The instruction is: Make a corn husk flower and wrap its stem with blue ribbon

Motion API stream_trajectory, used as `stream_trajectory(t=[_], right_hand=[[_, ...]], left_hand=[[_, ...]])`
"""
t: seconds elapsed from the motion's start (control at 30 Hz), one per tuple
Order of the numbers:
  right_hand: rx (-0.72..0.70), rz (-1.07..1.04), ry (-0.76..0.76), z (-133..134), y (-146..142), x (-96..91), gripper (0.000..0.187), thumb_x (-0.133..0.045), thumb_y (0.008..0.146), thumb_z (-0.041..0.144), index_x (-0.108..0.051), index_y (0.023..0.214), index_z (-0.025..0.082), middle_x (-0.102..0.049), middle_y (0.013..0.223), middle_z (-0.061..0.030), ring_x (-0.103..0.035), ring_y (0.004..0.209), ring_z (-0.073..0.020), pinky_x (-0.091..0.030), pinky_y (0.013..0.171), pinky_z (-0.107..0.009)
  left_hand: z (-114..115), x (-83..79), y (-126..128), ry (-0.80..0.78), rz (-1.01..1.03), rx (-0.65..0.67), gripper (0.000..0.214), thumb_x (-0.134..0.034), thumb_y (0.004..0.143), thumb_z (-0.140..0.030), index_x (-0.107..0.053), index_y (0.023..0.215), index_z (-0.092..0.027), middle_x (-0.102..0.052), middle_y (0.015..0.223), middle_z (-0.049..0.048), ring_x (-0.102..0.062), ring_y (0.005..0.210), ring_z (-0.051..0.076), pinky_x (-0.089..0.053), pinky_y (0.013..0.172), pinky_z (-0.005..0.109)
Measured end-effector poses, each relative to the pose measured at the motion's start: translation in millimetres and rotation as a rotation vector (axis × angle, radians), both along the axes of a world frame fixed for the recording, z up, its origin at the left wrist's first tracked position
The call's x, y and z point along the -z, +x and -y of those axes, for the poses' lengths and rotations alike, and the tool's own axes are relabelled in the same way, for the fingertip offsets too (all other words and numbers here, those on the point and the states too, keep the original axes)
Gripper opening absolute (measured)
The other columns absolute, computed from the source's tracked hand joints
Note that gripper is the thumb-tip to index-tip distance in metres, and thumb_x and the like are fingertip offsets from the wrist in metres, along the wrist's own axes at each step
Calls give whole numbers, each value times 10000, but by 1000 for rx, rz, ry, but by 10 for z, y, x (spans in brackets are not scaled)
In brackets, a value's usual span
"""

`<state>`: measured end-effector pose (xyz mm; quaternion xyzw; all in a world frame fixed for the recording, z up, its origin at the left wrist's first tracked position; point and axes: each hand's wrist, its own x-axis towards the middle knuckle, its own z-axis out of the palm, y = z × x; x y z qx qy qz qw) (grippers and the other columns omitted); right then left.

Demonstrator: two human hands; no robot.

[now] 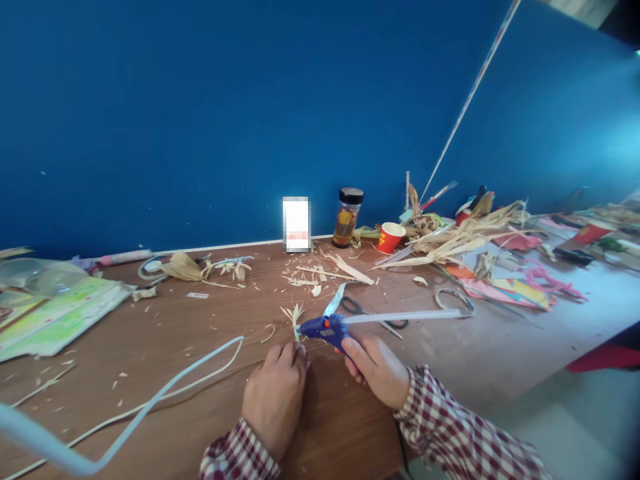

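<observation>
My right hand (375, 367) is wrapped round the handle of a blue hot glue gun (320, 328), its nozzle pointing left. A long translucent glue stick (405, 317) sticks out of the gun's back. Low over the table, my left hand (279, 393) is closed, its fingertips pinching a small corn husk piece (295, 316) with a frayed, splayed top. The nozzle meets the husk piece or lies right in front of it; I cannot tell which. Behind the gun lie dark-handled scissors (355, 305), and a light blue ribbon (336, 299) runs up from it.
A jar with a black lid (349, 217) and a red paper cup (390, 237) stand by the blue wall. Dry corn husks (465, 230) pile up at right. A painted sheet (60, 320) lies left. A pale cable (165, 395) crosses the front left.
</observation>
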<state>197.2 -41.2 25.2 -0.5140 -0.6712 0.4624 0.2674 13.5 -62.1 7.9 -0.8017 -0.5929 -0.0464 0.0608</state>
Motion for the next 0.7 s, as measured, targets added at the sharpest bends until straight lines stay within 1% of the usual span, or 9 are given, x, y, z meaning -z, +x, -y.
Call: stream_trajectory(t=[0.13, 0.27, 0.4, 0.47, 0.57, 0.63, 0.7], right_hand=[[-16, 10, 2, -22, 10, 40, 405, -277, 889, 466, -522, 796, 158, -482, 526, 33, -446, 436, -79, -342, 426, -188], [-3, 32, 4, -16, 49, -15, 405, -282, 889, 463, -520, 769, 159, -487, 529, 27, -456, 446, -82, -345, 429, -189], [9, 11, 4, -4, 31, -67, 393, -274, 892, 456, -511, 775, 164, -481, 531, 29, -449, 445, -83, -343, 426, -191], [-4, 7, 8, -6, 11, -59, 394, -277, 891, 455, -514, 771, 164, -480, 526, 29, -450, 442, -84, -344, 427, -192], [-18, 30, 9, -13, 5, -27, 400, -285, 888, 460, -515, 755, 161, -484, 523, 28, -453, 438, -83, -346, 430, -193], [-6, 47, 9, -18, 23, -17, 403, -286, 887, 464, -512, 749, 161, -491, 528, 25, -459, 441, -83, -348, 434, -192], [12, 46, 14, -23, 42, -21, 401, -279, 889, 466, -507, 757, 163, -491, 530, 26, -458, 443, -83, -345, 433, -192]], left_hand=[[1, -14, 7, -5, 19, -3, 270, -368, 874, -227, -603, 1001, -189, -595, 931, 54, -537, 846, 179, -458, 644, 268], [2, -3, 2, 2, 19, -8, 270, -370, 872, -229, -608, 994, -191, -597, 948, 53, -536, 850, 184, -458, 639, 271], [4, 22, -4, 19, 4, 3, 276, -386, 865, -219, -590, 1046, -171, -600, 954, 67, -530, 876, 193, -456, 675, 282], [5, 26, -4, 27, 1, 2, 277, -385, 865, -216, -588, 1049, -171, -599, 947, 71, -530, 876, 193, -456, 668, 278], [5, 21, -3, 29, 4, 0, 259, -390, 861, -211, -607, 1000, -188, -596, 944, 69, -533, 870, 191, -454, 632, 267], [4, 18, -3, 24, 9, 3, 247, -399, 857, -208, -617, 973, -194, -595, 939, 66, -534, 868, 191, -455, 624, 266], [4, 21, -5, 25, 12, 7, 250, -400, 855, -206, -613, 984, -189, -594, 931, 66, -532, 871, 193, -460, 639, 275]])
